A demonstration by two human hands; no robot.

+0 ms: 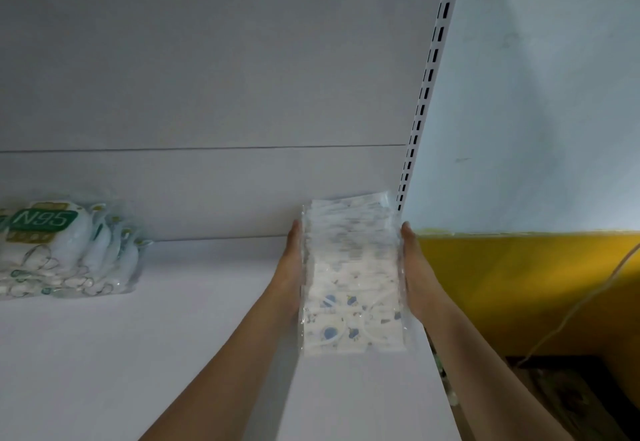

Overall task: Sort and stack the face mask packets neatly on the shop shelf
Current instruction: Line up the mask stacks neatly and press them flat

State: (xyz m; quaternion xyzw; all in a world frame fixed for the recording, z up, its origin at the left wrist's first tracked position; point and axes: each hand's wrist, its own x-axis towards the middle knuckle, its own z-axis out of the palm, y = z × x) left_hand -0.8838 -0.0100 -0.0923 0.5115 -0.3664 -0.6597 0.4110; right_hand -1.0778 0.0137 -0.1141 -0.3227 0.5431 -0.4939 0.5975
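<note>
Both hands flank the printed packets (351,277) at the shelf's (138,354) right edge. The left hand (292,260) and right hand (412,260) keep each grip flat with fingers straight, pressing the long sides, likely to square the stack against the back corner. The N95 packets (65,246) sit apart at the left edge, keeping types sorted.
</note>
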